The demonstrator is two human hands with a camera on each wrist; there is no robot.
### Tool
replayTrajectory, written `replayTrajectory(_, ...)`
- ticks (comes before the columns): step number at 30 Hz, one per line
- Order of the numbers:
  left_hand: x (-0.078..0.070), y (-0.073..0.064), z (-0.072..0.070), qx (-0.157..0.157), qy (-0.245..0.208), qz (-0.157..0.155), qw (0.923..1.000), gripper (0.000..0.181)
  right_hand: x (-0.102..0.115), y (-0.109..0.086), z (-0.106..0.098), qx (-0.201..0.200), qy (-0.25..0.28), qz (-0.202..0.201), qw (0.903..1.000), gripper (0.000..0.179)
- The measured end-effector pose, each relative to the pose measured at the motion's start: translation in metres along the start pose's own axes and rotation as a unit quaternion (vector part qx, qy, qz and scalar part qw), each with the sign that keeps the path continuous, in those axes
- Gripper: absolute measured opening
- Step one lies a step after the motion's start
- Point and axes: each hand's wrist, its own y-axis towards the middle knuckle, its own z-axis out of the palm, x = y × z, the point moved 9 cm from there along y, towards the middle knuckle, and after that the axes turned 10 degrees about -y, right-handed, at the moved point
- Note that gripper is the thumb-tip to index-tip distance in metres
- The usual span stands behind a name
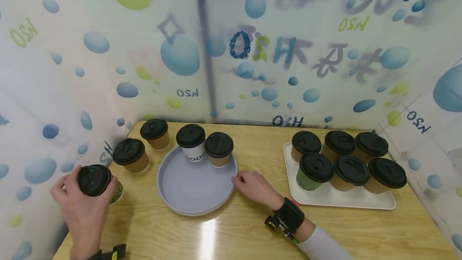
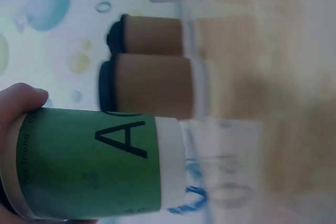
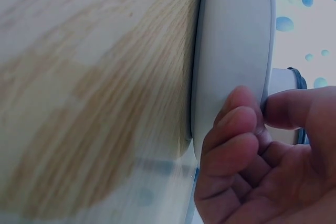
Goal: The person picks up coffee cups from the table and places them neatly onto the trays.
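Observation:
My left hand grips a green paper cup with a black lid, at the left side of the table. In the left wrist view the cup's white base shows, with fingers around its lidded end. My right hand pinches the rim of a round grey tray, thumb over the edge and curled fingers against the outer wall. On that tray's far side stand a white cup and a brown cup, both lidded in black.
Two brown lidded cups, one nearer and one farther, stand left of the round tray. At the right, a white rectangular tray holds several lidded cups, including a green one. A patterned curtain hangs behind the wooden table.

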Motion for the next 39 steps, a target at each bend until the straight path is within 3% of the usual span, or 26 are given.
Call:
replayTrajectory(4, -0.034, -0.001, 0.001, -0.002, -0.052, 0.063, 0.9967, 0.088, 0.0, 0.0, -0.001, -0.002, 0.005, 0.003, 1.0, 0.042)
replayTrajectory(11, -0.089, -0.013, 0.023, 0.063, -0.118, 0.152, 0.9793, 0.092, 0.0, -0.002, 0.0, 0.004, 0.014, 0.001, 0.9999, 0.04)
replayTrajectory(15, -0.116, -0.03, 0.046, 0.116, -0.149, 0.214, 0.9584, 0.092, -0.002, -0.003, 0.0, 0.008, 0.02, 0.002, 0.9998, 0.039)
replayTrajectory(20, -0.142, -0.057, 0.082, 0.189, -0.183, 0.28, 0.9234, 0.089, -0.005, -0.004, -0.002, -0.001, 0.012, 0.005, 0.9999, 0.04)
replayTrajectory(26, -0.159, -0.085, 0.119, 0.258, -0.2, 0.336, 0.8837, 0.084, -0.007, -0.006, -0.004, -0.015, 0.002, -0.001, 0.9999, 0.042)
replayTrajectory(29, -0.163, -0.096, 0.136, 0.287, -0.188, 0.357, 0.8687, 0.089, -0.007, -0.008, -0.003, -0.013, 0.006, -0.006, 0.9999, 0.041)
replayTrajectory(34, -0.163, -0.113, 0.157, 0.326, -0.171, 0.368, 0.8539, 0.095, -0.005, -0.011, -0.002, -0.011, 0.012, -0.012, 0.9998, 0.04)
replayTrajectory(39, -0.161, -0.122, 0.169, 0.358, -0.172, 0.362, 0.843, 0.092, -0.004, -0.013, -0.002, -0.01, 0.014, -0.011, 0.9998, 0.037)
